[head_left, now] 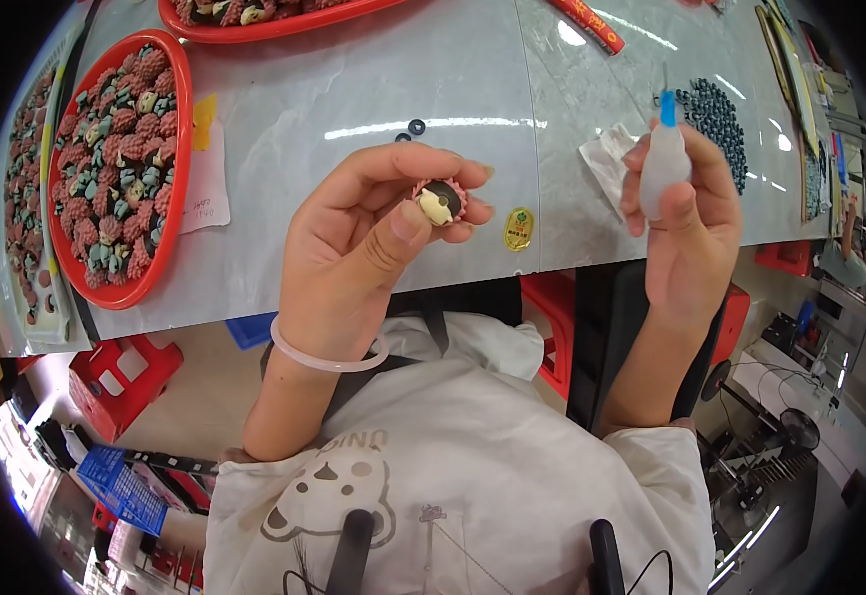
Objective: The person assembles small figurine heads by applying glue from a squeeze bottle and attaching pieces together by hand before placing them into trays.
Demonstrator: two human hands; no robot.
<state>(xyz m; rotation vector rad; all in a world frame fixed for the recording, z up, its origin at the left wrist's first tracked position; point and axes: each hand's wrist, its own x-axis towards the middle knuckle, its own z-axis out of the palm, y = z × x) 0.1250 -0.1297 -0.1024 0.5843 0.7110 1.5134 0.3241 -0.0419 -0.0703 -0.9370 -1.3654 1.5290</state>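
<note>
My left hand (358,228) is closed on a small figurine piece (440,202), pinched between thumb and fingers above the table's front part. The piece has a cream part, a dark brown part and a pinkish-red textured edge. Off to the right, my right hand (695,213) grips a whitish squeeze bottle (667,169) upright. A blue collar and a thin needle tip (667,99) point up from it. Behind my left hand lie two small dark round pieces (416,127). The bottle's contents cannot be made out.
A red oval tray (187,129) of similar pink, brown and blue-grey pieces stands left; another red tray (244,36) is at the back. Dark beads (715,124) and a crumpled white tissue (606,164) lie right. A gold oval sticker (519,229) sits near the front edge.
</note>
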